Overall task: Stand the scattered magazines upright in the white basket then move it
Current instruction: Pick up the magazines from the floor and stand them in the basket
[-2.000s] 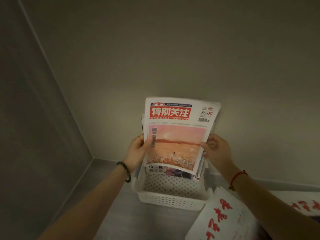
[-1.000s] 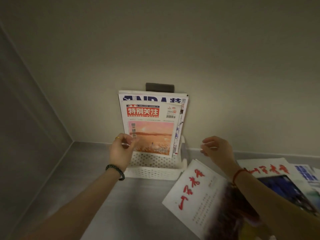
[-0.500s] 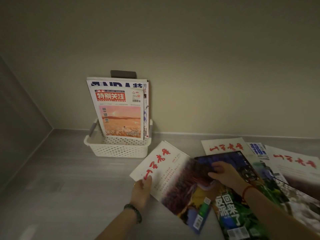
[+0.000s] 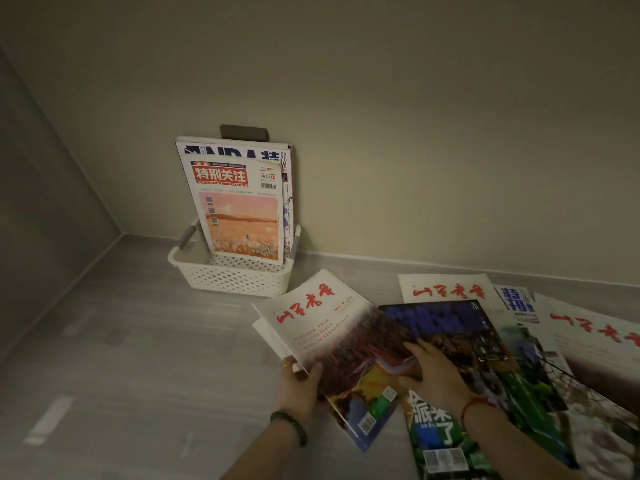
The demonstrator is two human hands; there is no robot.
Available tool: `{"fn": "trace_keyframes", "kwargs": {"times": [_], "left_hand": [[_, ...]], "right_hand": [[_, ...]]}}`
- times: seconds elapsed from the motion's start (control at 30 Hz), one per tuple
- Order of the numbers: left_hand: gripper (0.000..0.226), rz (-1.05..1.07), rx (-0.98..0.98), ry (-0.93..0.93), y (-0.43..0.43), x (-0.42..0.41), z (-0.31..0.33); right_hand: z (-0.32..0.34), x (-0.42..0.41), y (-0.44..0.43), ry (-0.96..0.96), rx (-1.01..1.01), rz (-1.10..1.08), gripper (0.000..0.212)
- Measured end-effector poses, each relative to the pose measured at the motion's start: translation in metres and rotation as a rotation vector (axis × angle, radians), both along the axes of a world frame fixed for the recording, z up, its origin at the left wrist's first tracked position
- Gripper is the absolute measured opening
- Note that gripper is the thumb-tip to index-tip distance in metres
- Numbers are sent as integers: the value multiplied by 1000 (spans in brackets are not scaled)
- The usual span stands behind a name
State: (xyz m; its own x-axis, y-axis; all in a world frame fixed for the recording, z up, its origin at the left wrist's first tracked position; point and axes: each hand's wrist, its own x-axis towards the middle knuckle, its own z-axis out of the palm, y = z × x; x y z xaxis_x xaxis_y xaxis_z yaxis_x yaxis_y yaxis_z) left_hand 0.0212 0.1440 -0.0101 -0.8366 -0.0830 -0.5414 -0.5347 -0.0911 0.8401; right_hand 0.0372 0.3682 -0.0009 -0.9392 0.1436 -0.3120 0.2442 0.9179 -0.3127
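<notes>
Both hands are on the next magazine (image 4: 332, 344), the white one with red brush lettering: left hand (image 4: 300, 386) pinches its near-left edge, thumb on the cover and fingers beneath, while right hand (image 4: 427, 370) lies flat with fingers spread where its right edge meets a dark blue magazine (image 4: 460, 337). Whether the right fingers have hooked under anything I cannot tell.

Two seconds ago these same hands were lowering the orange-cover magazine (image 4: 240, 216) into the basket (image 4: 235, 277); a second ago they had let go of it and begun to drop toward the pile. Now it stands upright there, in front of a larger one, both leaning on the wall. So that piece is filed, I judge, and the pickup of the next has begun.

Largest of all, the grey floor (image 4: 121, 358) runs to a beige wall (image 4: 415, 116), dimly lit. The basket sits against the wall near the left corner. The pile (image 4: 519, 341) fans along the floor's right side, overlapping, well short of done. A dark plate (image 4: 244, 131) shows on the wall above the basket.
</notes>
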Motion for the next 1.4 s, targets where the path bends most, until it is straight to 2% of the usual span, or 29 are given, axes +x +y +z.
{"fn": "trace_keyframes", "kwargs": {"times": [0.1,0.2,0.37,0.47,0.53,0.6,0.73,0.87,1.03,1.17,1.4], "left_hand": [[49,-69,-9,74,11,3,11],[51,-117,-24,129,14,3,19],[55,-277,123,288,5,-2,39],[53,-441,164,389,-7,-10,59],[52,-496,172,430,-20,-20,74],[50,-491,178,448,-39,-35,91],[38,-446,76,516,-82,-73,134],[21,-312,-117,615,-126,-128,180],[28,-171,-276,683,-175,-201,214],[29,-94,-361,640,-202,-250,204],[25,-71,-284,485,-217,-301,138]], "right_hand": [[-2,5,4,-31,33,22,69],[0,5,8,-5,-31,-5,67],[24,-9,9,117,-443,-232,73],[47,-26,4,212,-691,-305,59],[66,-36,-1,286,-762,-348,40],[87,-48,-7,351,-719,-328,30],[134,-78,-36,442,-655,-184,35],[179,-123,-87,596,-815,-178,32],[200,-179,-145,680,-860,-179,23],[185,-216,-175,703,-849,-247,19],[133,-258,-201,673,-723,-360,13]]}}
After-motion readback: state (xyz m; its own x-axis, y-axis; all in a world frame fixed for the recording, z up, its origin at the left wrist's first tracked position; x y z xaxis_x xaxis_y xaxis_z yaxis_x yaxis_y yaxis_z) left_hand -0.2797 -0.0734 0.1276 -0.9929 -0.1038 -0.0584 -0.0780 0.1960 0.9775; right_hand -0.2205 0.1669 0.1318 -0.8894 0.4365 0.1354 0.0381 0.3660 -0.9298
